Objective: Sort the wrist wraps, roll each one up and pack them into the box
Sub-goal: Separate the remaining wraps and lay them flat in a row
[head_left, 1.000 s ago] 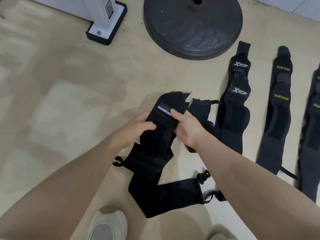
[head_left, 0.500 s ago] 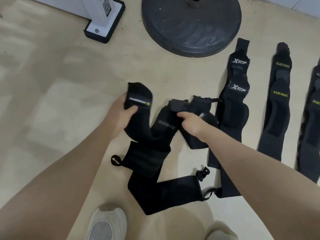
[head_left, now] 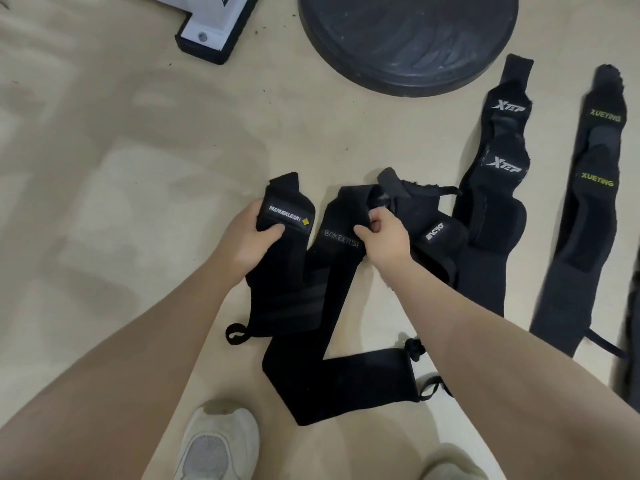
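Observation:
Several black wrist wraps lie on the beige floor. My left hand (head_left: 247, 237) grips the labelled end of the MANUEKLEAR wrap (head_left: 289, 209), thumb over its front. My right hand (head_left: 384, 233) pinches the top edge of the BOKEERSI wrap (head_left: 341, 271), which runs down in a zigzag to a folded length near my shoe. A third black wrap (head_left: 436, 233) with a small white logo lies tangled just right of my right hand. The XTEP wrap (head_left: 498, 188) and the XUEYING wrap (head_left: 595, 209) lie stretched out straight at the right. No box is in view.
A dark round weight plate (head_left: 408, 39) lies at the top centre. A white post base with a black foot (head_left: 214, 32) stands at the top left. My white shoe (head_left: 218, 441) is at the bottom, with another shoe tip at the bottom right. Another dark wrap shows at the right edge.
My hands have parted: the left one drew the MANUEKLEAR wrap end leftward off the pile, and the right one now pinches the BOKEERSI wrap's top edge. The view has tilted slightly.

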Demonstrator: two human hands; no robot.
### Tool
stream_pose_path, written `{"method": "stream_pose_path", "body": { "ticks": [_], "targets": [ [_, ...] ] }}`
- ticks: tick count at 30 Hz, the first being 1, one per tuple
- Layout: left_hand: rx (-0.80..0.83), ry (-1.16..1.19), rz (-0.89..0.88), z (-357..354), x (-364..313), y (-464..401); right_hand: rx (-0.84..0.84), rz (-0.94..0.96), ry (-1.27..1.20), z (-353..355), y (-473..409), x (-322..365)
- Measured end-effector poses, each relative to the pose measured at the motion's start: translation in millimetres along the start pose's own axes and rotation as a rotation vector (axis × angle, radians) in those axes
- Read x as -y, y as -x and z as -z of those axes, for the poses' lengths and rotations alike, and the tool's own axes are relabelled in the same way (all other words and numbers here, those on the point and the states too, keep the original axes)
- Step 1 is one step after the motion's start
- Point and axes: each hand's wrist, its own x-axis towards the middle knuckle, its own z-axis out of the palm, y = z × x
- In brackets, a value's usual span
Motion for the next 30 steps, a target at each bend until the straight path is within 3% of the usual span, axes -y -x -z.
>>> {"method": "stream_pose_path", "body": {
  "ticks": [3, 5, 7, 10, 14, 16, 19, 24, 27, 30],
  "targets": [
    [-0.056, 0.245, 0.082, -2.2, -2.6, 0.0, -0.020, 0.346, 0.085, 3.1, 23.7, -0.7],
    [-0.123, 0.384, 0.149, -2.7, -1.5, -0.3, 0.042, 0.612, 0.274, -0.2, 43.1, -12.8],
    [-0.142, 0.397, 0.185, -2.5, -0.8, 0.6, 0.136, 0.723, 0.446, -4.7, 51.6, -29.3],
    [-0.032, 0.417, 0.203, -4.4, -4.9, 6.4, 0.292, 0.581, 0.375, -2.4, 48.5, -36.5],
    [0.246, 0.504, 0.276, -8.1, -15.6, 18.1, 0.274, 0.116, -0.108, 7.1, 40.8, -12.8],
    [0.313, 0.505, 0.276, -12.9, -19.2, 20.9, 0.287, 0.016, -0.184, 8.5, 37.7, -0.6],
    [0.362, 0.397, 0.201, -23.6, -25.5, 25.0, 0.274, -0.049, -0.166, 3.2, 36.8, 7.8],
    [0.357, 0.238, 0.092, -30.6, -20.4, 26.7, -0.007, -0.045, 0.149, -9.9, 30.6, -1.3],
    [0.288, 0.299, 0.090, -29.6, -15.8, 26.1, 0.048, -0.157, 0.168, -12.7, 15.9, -3.1],
    [0.227, 0.451, 0.121, -26.3, -12.5, 25.7, 0.138, -0.087, 0.012, -6.6, 5.9, -0.3]
  ]
}}
